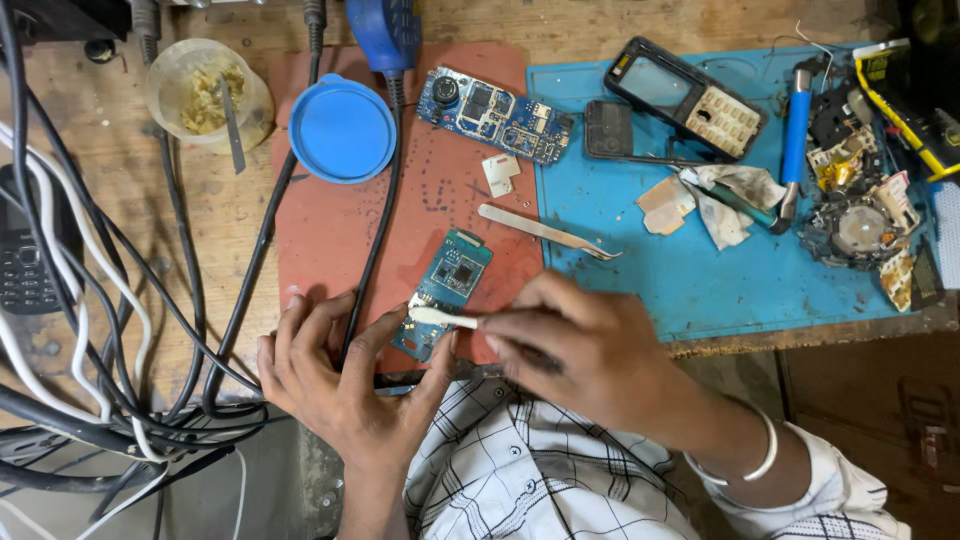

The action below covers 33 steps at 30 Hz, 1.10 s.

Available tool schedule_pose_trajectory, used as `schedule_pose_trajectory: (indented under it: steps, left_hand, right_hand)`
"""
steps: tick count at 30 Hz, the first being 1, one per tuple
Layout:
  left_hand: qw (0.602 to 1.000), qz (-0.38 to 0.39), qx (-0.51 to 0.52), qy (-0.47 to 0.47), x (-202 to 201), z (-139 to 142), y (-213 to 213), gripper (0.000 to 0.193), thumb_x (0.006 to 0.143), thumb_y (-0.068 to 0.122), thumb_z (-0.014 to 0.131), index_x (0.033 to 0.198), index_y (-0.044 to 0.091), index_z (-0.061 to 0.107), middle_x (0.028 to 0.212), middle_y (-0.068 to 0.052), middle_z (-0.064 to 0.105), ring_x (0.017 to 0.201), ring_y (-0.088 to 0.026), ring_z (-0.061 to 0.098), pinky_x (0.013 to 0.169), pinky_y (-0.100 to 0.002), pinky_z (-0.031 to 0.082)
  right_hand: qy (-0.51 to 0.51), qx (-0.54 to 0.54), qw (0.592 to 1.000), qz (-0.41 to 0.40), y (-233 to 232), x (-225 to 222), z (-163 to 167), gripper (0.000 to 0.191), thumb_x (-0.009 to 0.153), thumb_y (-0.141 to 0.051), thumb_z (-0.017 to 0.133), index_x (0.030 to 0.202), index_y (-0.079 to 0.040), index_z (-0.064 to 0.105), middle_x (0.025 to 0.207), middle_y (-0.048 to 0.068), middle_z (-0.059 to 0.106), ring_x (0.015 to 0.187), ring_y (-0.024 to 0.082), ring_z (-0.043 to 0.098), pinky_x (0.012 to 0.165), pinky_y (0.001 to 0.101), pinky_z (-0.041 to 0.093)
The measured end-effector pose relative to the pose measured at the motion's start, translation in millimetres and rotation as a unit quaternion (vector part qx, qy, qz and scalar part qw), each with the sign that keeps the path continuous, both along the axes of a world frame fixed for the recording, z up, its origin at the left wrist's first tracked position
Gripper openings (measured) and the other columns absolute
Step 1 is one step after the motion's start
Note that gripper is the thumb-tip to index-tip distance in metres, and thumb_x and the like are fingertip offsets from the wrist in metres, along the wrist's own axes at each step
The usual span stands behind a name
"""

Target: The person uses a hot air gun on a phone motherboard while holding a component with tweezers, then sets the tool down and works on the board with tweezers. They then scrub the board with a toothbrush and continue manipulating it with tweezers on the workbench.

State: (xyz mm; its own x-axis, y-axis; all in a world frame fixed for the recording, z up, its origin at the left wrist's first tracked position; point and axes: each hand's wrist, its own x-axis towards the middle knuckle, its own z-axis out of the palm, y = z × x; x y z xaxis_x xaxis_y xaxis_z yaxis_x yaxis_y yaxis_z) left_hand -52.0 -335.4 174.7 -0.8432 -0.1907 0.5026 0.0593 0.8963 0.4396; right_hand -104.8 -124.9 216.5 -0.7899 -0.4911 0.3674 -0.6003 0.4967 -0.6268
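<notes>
circuit board (445, 290) slants lengthwise up-right, left hand (345, 385) pinching its lower end.

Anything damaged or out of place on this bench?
Yes: a phone lies opened up on the blue mat, beside a heap of loose parts at its right edge. A tangle of cables sprawls on the left.

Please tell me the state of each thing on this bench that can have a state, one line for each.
Left hand: holds the small circuit board.
Small circuit board: bare, lying on the red mat.
Right hand: grips a white stick, tip on the board.
Tweezers: lying unused.
Plastic jar: open, blade inside.
Blue lid: off, lying flat.
Phone housing: opened, separate from its parts.
</notes>
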Motion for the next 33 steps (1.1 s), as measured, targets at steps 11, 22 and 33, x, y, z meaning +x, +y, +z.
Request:
schedule_pose_trajectory:
  steps: [11,22,33]
  left_hand:
    - [1.0,-0.009,0.007,-0.001,1.6,2.5,-1.0,0.04,0.075,0.044,0.093,0.101,0.02,0.075,0.129,-0.007,0.058,0.141,-0.035,0.046,0.121,-0.057,0.022]
    - [1.0,-0.007,0.014,-0.011,1.3,4.1,-1.4,0.041,0.077,0.045,0.092,0.105,0.021,0.075,0.13,-0.005,0.058,0.144,-0.033,0.045,0.121,-0.056,0.021]
    - [1.0,-0.014,0.023,-0.013,-1.4,3.4,-2.7,0.041,0.079,0.047,0.09,0.107,0.021,0.076,0.13,-0.006,0.058,0.143,-0.031,0.046,0.122,-0.055,0.02]
  right_hand:
    - [0.008,0.046,0.995,-0.084,0.9,-0.6,17.8,0.019,0.085,-0.012,0.082,0.103,-0.009,0.077,0.089,0.002,0.062,0.06,0.015,0.063,0.052,0.0306,0.049]
    - [-0.008,0.056,0.996,-0.073,-23.9,3.4,22.5,0.019,0.089,-0.016,0.08,0.106,-0.008,0.077,0.092,0.002,0.065,0.065,0.016,0.067,0.054,0.0315,0.052]
    - [-0.015,0.044,0.996,-0.082,-32.3,2.8,1.0,0.018,0.091,-0.015,0.08,0.108,-0.008,0.078,0.089,0.004,0.063,0.065,0.016,0.067,0.054,0.031,0.052]
